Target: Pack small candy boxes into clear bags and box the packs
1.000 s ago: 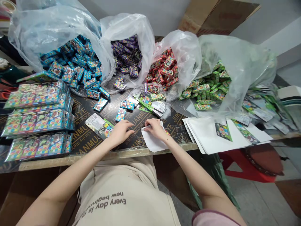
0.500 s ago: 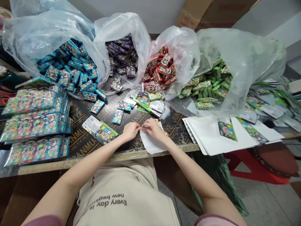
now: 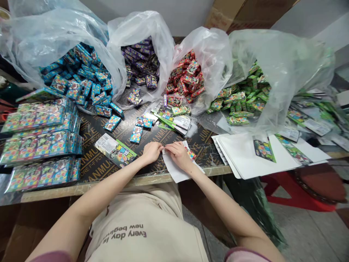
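Observation:
At the front of the table, my left hand [image 3: 152,152] is closed in a pinch, its fingertips meeting those of my right hand. What it pinches is too small to make out. My right hand [image 3: 179,155] is closed over the upper edge of a white sheet [image 3: 176,174], which hangs slightly over the table edge. A colourful printed piece [image 3: 191,153] shows beyond the right fingers, partly covered. Left of my hands lies a flat printed card [image 3: 116,150] with a label. Two blue candy boxes [image 3: 136,134] sit just beyond my left hand.
Open plastic bags hold blue boxes [image 3: 81,72], purple boxes [image 3: 141,62], red boxes [image 3: 188,76] and green boxes [image 3: 251,94]. Filled packs [image 3: 38,145] are stacked at left. White sheets [image 3: 245,153] overhang the table edge at right, near a red stool [image 3: 313,185].
The white sheet has shifted slightly right and down, and more of the colourful piece shows beside my right hand. My hands stay together at nearly the same spot.

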The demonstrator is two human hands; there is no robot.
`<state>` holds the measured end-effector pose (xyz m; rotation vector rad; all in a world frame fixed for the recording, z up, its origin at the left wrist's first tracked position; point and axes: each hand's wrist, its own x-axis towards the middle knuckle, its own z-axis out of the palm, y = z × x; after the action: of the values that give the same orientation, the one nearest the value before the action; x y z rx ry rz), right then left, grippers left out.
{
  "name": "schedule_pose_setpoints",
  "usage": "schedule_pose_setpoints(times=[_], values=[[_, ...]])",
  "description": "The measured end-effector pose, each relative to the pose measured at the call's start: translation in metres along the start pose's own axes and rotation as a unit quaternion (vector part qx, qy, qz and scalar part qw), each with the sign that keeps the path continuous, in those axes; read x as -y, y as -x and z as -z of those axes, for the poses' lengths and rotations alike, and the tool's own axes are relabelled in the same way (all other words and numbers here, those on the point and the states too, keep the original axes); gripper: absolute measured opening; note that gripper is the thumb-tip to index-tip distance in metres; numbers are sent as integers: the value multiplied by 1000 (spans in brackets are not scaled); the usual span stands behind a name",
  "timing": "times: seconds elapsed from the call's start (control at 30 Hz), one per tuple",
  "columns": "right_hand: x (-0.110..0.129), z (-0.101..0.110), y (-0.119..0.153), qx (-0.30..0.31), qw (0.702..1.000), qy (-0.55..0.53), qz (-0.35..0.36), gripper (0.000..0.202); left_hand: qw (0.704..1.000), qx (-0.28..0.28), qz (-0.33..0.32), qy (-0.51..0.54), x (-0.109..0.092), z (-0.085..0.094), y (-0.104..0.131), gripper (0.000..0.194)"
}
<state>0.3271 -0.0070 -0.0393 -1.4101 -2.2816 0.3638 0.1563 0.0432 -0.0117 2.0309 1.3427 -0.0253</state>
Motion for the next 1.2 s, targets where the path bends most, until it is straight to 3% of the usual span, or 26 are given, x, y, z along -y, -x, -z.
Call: schedule_pose_setpoints(times=[0.13, 0.27, 0.43, 0.63, 0.77, 0.83, 0.93, 1.07, 1.13, 1.2], values=[[-3, -1, -6, -12, 998, -22, -49, 16, 1000, -5, -5, 1, -1, -1, 1, 28], [-13, 5, -17, 38, 995, -57, -69, 15, 1000, -8, -18, 9, -1, -2, 2, 23], [-22, 9, -26, 78, 994, -66, -27, 13, 1000, -12, -16, 15, 1, -2, 2, 21], [-14, 15, -15, -1, 993, 55, 100, 18, 1000, -6, -12, 15, -2, -3, 2, 26], [-12, 10, -5, -22, 991, 54, 121, 23, 1000, 0, -18, 14, -5, -3, -1, 27], [-15, 4, -2, -20, 995, 14, 98, 25, 999, 7, -35, 16, 1, 8, 0, 24], [-21, -4, -1, -19, 998, -50, 45, 24, 996, 17, -82, -5, 25, 41, 14, 28], [-21, -1, -6, -15, 992, -117, -43, 13, 966, 43, -107, -231, 65, 85, 47, 63], [-12, 3, -12, -15, 992, -120, -48, 12, 949, 62, -96, -294, 81, 93, 57, 69], [3, 7, -20, -19, 992, -120, -25, 16, 952, 90, -107, -271, 92, 95, 60, 61]])
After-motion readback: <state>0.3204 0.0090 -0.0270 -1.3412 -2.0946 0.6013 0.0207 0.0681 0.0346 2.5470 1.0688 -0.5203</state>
